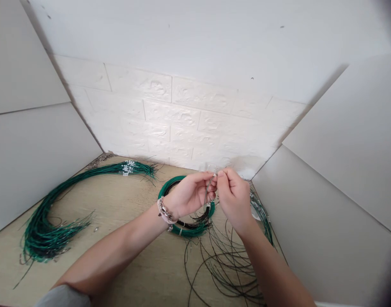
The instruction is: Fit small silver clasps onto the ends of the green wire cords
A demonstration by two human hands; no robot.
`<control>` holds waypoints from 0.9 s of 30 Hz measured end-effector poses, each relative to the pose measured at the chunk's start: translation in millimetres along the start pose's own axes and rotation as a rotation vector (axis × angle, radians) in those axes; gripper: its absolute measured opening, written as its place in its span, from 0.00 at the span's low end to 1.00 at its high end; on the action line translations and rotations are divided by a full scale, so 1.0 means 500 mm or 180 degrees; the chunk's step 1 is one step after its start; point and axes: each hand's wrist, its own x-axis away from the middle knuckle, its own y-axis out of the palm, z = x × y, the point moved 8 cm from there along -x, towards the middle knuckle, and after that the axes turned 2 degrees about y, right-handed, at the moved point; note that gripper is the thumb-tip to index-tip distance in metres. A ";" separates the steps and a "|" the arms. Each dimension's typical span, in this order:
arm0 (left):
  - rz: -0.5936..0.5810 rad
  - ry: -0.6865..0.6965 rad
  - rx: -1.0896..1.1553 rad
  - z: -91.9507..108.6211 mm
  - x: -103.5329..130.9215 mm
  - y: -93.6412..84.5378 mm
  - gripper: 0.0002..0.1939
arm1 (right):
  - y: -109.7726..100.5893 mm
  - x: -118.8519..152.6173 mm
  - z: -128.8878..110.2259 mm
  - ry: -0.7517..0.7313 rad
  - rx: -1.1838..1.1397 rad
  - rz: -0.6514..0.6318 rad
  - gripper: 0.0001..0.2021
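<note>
Near the middle of the head view, my left hand (195,194) has its thumb and fingertips pinched on a small white piece (214,175) with a thin wire hanging from it. Touching it from the right is my right hand (234,194), thumb and forefinger pressed together at the same piece; what exactly they grip is too small to tell. A coil of green and black wires (185,232) lies on the table below my left hand. Loose thin dark wires (227,264) spread out beneath my right hand.
A long bundle of green wires (45,221) with white connectors (128,167) curves over the wooden table (119,204) at left. More wires (262,209) lie at right, beside a grey panel (310,221). A white brick-patterned wall (182,115) stands behind; another panel (32,153) stands at left.
</note>
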 end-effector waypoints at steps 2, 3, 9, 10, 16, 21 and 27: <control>-0.0031 0.0050 -0.0050 0.002 0.000 0.002 0.06 | 0.000 0.000 0.002 0.0032 -0.0027 0.0000 0.11; -0.0052 0.0092 -0.0084 0.003 0.001 0.003 0.06 | 0.000 0.001 0.003 0.0046 -0.0042 -0.0021 0.12; -0.0085 0.0234 -0.0219 0.010 0.003 0.009 0.06 | 0.004 0.003 0.005 0.0052 -0.0137 -0.0118 0.11; -0.0083 0.0251 -0.0235 0.010 0.003 0.010 0.06 | 0.003 0.003 0.005 0.0050 -0.0134 -0.0111 0.11; -0.0005 0.0310 -0.0315 0.013 0.006 0.010 0.06 | 0.001 0.002 0.003 0.0004 -0.0038 -0.0056 0.11; 0.0074 0.0313 -0.0309 0.013 0.008 0.010 0.06 | 0.004 0.001 0.004 0.0039 -0.0092 -0.0080 0.11; 0.0059 0.0307 -0.0306 0.012 0.009 0.012 0.05 | 0.002 0.002 0.007 0.0007 -0.0070 -0.0089 0.10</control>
